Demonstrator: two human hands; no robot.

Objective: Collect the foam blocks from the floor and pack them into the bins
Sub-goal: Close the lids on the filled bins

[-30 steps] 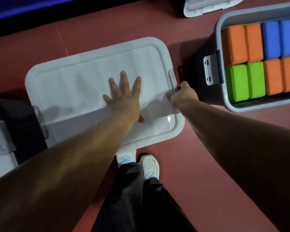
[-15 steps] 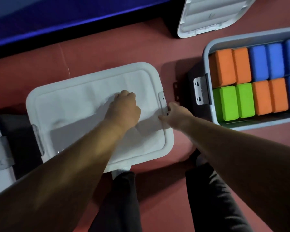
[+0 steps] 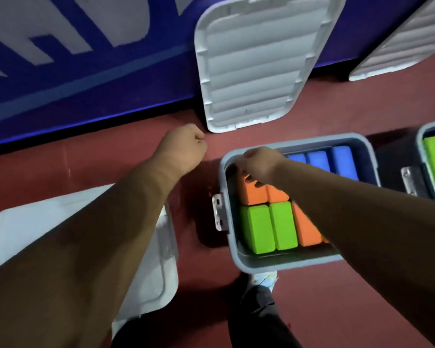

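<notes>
Now, my left hand: balled up, nothing in it, above the floor.
My right hand: fingers curled at the open bin's far corner; grip unclear.
Foam blocks: packed side by side inside that bin.

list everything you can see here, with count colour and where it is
open bin: one, grey, centre floor
green blocks: two, open bin, near left
orange blocks: at least three, open bin, partly under the arm
blue blocks: three, open bin, far side
shut bin: one, white lid, lower left
third bin: one, grey, right edge, green and orange inside
lids: two, white, leaning on wall
wall: blue, white lettering
floor: red
shoe: one, white, by open bin
trousers: dark, bottom
left hand: fist, over floor, empty
right hand: fingers curled at open bin's far left corner, grip unclear
</notes>
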